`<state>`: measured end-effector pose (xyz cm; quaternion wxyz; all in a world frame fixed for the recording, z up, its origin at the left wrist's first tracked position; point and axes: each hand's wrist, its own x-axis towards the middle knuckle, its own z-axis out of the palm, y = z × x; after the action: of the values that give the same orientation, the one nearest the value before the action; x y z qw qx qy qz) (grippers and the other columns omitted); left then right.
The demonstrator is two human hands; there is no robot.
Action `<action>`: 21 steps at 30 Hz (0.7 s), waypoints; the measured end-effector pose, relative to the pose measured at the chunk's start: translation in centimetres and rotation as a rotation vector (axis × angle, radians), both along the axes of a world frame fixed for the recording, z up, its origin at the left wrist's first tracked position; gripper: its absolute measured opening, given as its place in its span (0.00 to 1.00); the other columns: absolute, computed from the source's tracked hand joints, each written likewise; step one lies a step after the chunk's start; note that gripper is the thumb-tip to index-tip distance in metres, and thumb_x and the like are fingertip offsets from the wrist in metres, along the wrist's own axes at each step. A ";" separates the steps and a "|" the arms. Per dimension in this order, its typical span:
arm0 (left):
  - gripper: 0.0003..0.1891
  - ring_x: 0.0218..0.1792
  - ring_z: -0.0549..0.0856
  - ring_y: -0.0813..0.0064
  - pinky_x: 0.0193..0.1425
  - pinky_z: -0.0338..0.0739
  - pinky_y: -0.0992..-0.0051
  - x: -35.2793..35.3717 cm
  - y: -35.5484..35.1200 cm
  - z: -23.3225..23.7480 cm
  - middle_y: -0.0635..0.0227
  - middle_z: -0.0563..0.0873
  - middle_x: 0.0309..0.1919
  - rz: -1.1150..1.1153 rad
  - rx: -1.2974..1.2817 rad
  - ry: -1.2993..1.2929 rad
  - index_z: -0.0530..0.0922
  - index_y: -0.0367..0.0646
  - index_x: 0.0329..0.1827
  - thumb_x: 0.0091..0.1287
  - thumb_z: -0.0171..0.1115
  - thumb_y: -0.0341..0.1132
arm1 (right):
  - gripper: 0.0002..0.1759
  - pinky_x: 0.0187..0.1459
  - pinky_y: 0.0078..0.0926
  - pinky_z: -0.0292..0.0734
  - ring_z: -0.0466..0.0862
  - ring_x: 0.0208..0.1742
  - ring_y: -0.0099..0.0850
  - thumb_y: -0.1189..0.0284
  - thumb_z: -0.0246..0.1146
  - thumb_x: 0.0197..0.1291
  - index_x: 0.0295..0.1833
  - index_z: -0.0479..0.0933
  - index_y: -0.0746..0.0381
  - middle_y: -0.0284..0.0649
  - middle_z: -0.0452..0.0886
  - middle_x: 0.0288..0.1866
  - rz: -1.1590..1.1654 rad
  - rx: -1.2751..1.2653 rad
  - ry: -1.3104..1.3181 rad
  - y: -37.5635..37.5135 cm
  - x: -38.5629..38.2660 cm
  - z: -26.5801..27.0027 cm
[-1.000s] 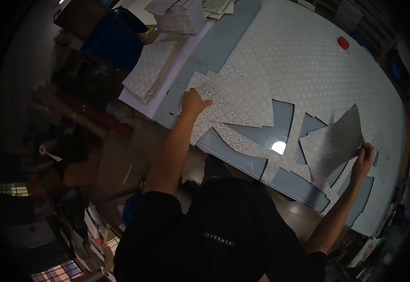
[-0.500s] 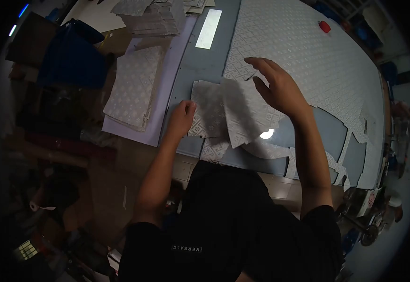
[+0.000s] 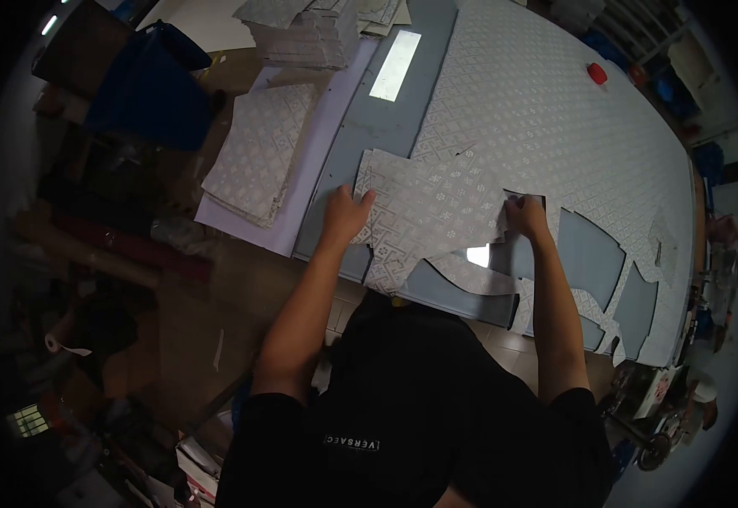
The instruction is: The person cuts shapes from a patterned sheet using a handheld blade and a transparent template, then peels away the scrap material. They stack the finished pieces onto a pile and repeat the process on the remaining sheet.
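Pale patterned cut fabric pieces (image 3: 436, 199) lie overlapping near the table's front edge. My left hand (image 3: 348, 216) is at their left edge, its thumb touching the margin and spread apart from the index finger; the other fingers are partly hidden. At the right edge, my right hand (image 3: 528, 216) has its fingers closed on the top piece. A dark strip shows beside that hand. The broad patterned fabric sheet (image 3: 555, 110) extends behind the pieces, with cut-out gaps at its front right.
To the left, a stack of cut fabric (image 3: 259, 157) rests on a lilac sheet (image 3: 288, 224). Farther back stands a taller stack (image 3: 309, 38). A red object (image 3: 597, 74) lies on the large sheet. A blue bin (image 3: 149, 89) stands at the left.
My right hand has come down from above the sheet and closed at the pieces' right edge. The raised, folded piece now lies flat. My left thumb has spread from the index finger.
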<state>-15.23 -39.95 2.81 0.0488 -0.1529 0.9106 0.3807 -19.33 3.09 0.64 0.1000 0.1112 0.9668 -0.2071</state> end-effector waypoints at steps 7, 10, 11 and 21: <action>0.23 0.49 0.89 0.49 0.52 0.81 0.58 -1.7 -0.6 -3.1 0.49 0.90 0.47 -0.170 0.317 0.070 0.80 0.33 0.57 0.68 0.70 0.43 | 0.24 0.45 0.47 0.82 0.88 0.42 0.55 0.56 0.72 0.58 0.39 0.83 0.71 0.61 0.87 0.40 0.149 0.011 0.169 -4.1 4.5 -0.8; 0.17 0.43 0.87 0.42 0.46 0.81 0.56 -1.2 1.0 -3.6 0.49 0.89 0.44 -0.262 0.150 0.359 0.79 0.34 0.56 0.71 0.67 0.36 | 0.27 0.48 0.44 0.83 0.88 0.46 0.52 0.59 0.73 0.58 0.51 0.79 0.72 0.62 0.86 0.47 0.088 -0.108 0.164 -4.8 4.5 0.5; 0.17 0.43 0.87 0.42 0.46 0.81 0.56 -0.7 1.6 -2.2 0.49 0.89 0.44 -0.262 0.143 0.378 0.79 0.34 0.56 0.71 0.67 0.36 | 0.31 0.49 0.42 0.84 0.88 0.48 0.50 0.61 0.73 0.59 0.59 0.76 0.73 0.62 0.86 0.50 -0.030 -0.256 0.119 -4.9 4.6 0.5; 0.17 0.50 0.90 0.59 0.54 0.83 0.68 4.2 4.2 8.7 0.59 0.90 0.48 -0.572 0.444 0.707 0.81 0.40 0.53 0.62 0.67 0.17 | 0.31 0.60 0.32 0.80 0.85 0.55 0.34 0.74 0.73 0.63 0.68 0.70 0.69 0.47 0.83 0.57 -0.052 -1.167 0.391 -2.9 4.9 3.1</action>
<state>-11.07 -35.70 11.49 -0.1289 0.2552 0.7739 0.5651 -14.44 0.19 3.76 -0.0401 0.0214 0.6914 -0.7210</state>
